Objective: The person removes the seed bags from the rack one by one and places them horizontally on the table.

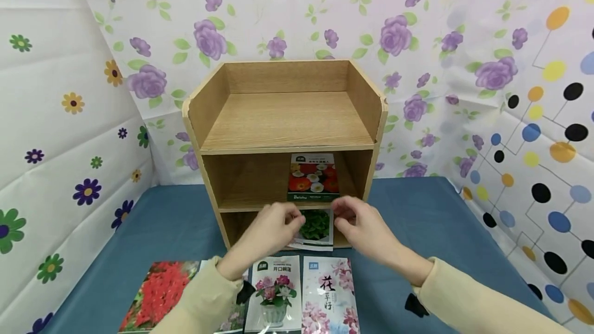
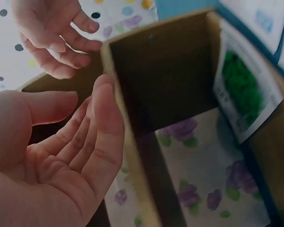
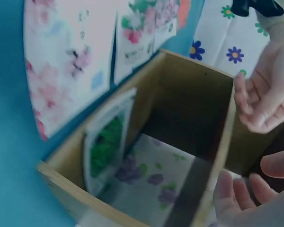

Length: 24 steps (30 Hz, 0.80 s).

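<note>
My left hand (image 1: pixel 271 227) and right hand (image 1: pixel 366 227) hover before the wooden shelf unit (image 1: pixel 287 149), one on each side of a packet with green leaves (image 1: pixel 316 226). Both have loosely bent fingers and hold nothing. The wrist views show them apart from that packet, which lies in the bottom compartment; the left hand covers part of it in the head view. Above, on the middle shelf, is a packet with red and white flowers (image 1: pixel 313 177). In the right wrist view the green packet (image 3: pixel 106 146) stands out from the board.
In front of the unit lie a packet with potted pink flowers (image 1: pixel 274 293), a pale pink blossom packet (image 1: pixel 328 293) and a red flower packet (image 1: pixel 162 293). Another packet is partly under the left sleeve (image 1: pixel 199 298). A blue cloth (image 1: pixel 408 210) covers the table; patterned curtains surround it.
</note>
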Tool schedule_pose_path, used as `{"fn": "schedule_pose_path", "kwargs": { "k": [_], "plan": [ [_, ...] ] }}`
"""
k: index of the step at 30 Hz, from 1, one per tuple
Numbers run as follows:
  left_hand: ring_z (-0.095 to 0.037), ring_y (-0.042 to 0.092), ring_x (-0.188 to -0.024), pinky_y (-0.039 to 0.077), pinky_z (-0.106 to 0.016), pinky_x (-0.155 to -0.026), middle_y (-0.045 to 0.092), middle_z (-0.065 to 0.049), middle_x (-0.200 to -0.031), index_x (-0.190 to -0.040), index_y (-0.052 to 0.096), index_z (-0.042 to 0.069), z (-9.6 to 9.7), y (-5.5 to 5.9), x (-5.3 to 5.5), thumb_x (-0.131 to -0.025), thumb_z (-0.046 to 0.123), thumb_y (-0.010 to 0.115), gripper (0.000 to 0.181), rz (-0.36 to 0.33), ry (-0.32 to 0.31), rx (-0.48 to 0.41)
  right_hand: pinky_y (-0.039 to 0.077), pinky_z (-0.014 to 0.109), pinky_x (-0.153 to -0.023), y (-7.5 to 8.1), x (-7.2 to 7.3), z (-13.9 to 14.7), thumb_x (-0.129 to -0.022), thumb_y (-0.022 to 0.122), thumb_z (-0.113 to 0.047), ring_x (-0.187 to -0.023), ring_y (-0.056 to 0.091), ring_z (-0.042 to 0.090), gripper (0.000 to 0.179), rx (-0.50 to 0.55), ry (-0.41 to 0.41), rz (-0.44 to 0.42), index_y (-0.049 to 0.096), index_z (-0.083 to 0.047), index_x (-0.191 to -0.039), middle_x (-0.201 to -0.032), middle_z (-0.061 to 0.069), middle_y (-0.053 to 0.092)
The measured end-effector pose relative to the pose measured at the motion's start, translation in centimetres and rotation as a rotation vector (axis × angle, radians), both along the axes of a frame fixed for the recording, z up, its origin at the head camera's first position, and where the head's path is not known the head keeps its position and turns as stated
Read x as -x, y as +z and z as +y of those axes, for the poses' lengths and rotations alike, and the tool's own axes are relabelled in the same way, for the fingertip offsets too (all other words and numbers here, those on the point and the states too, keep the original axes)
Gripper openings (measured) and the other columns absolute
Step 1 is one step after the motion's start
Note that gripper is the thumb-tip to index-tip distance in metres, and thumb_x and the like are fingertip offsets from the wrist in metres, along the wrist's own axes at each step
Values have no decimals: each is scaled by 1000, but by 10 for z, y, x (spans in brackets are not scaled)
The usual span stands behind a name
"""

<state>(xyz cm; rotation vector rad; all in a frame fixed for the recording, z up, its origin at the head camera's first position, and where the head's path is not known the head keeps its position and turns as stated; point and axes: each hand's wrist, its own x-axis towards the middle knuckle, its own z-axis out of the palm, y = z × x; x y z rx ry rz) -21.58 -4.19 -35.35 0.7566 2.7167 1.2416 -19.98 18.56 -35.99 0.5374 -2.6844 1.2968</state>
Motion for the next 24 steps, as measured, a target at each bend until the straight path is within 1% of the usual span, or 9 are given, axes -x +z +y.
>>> {"fn": "schedule_pose_path", "kwargs": {
  "k": [5, 11, 13, 15, 17, 18, 21, 23, 24],
  "plan": [
    [-15, 55, -55, 45, -30, -50, 63, -2, -72, -101, 69, 5, 2, 24, 27, -99, 16, 57, 17, 41, 98, 24, 48, 44, -84, 18, 21, -12, -95, 56, -8, -104, 54, 26, 39, -47, -67, 53, 54, -6, -134, -128, 15, 53],
    [-18, 51, -63, 43, -32, -60, 63, -4, -86, -107, 68, 8, 1, 39, 62, -99, 17, 54, 19, 13, 201, 116, 42, 50, -95, 25, 51, -21, -96, 53, -14, -121, 46, 32, 49, -157, -132, 28, 45, -4, -143, -141, 20, 44],
    [-17, 45, -61, 40, -32, -60, 61, -5, -88, -105, 68, 6, 3, 43, 70, -100, 18, 52, 20, -6, 202, 135, 44, 47, -86, 27, 59, -23, -97, 52, -16, -107, 52, 31, 52, -142, -141, -30, 41, -3, -146, -135, 20, 48],
    [-16, 40, -58, 37, -32, -59, 59, -8, -91, -115, 63, 5, 6, 47, 76, -102, 19, 49, 24, -10, 192, 176, 44, 43, -76, 30, 68, -26, -99, 50, -17, -90, 53, 28, 56, -104, -153, -82, 33, -4, -151, -131, 22, 50],
    [-18, 40, -62, 37, -33, -60, 59, -13, -104, -131, 54, 3, 11, 51, 82, -103, 20, 46, 34, -15, 183, 234, 39, 41, -67, 34, 76, -28, -100, 46, -16, -74, 46, 27, 60, -30, -166, -148, 25, -8, -155, -126, 23, 50],
    [-20, 43, -66, 38, -34, -63, 57, -14, -114, -137, 49, 3, 14, 53, 85, -103, 20, 45, 38, -17, 183, 268, 38, 41, -67, 36, 80, -30, -100, 45, -14, -74, 45, 27, 61, 20, -172, -182, 22, -9, -156, -128, 24, 49],
    [-26, 51, -94, 42, -37, -79, 41, -17, -145, -153, 28, 7, 21, 54, 95, -105, 19, 42, 52, -78, 182, 319, 41, 41, -82, 42, 89, -35, -101, 41, -12, -99, 51, 30, 61, 172, -188, -289, 17, -11, -157, -143, 23, 38],
    [-29, 48, -109, 40, -40, -87, 30, -15, -155, -156, 22, 11, 24, 54, 103, -105, 18, 39, 55, -151, 182, 326, 35, 40, -97, 46, 94, -39, -101, 39, -9, -123, 41, 30, 59, 272, -203, -350, 20, -9, -156, -152, 20, 29],
    [-29, 51, -106, 42, -41, -86, 30, -14, -154, -157, 22, 12, 25, 54, 106, -105, 18, 37, 54, -177, 180, 325, 31, 38, -100, 49, 96, -40, -100, 39, -7, -130, 34, 28, 58, 314, -219, -373, 22, -8, -156, -156, 16, 25]
  ]
}}
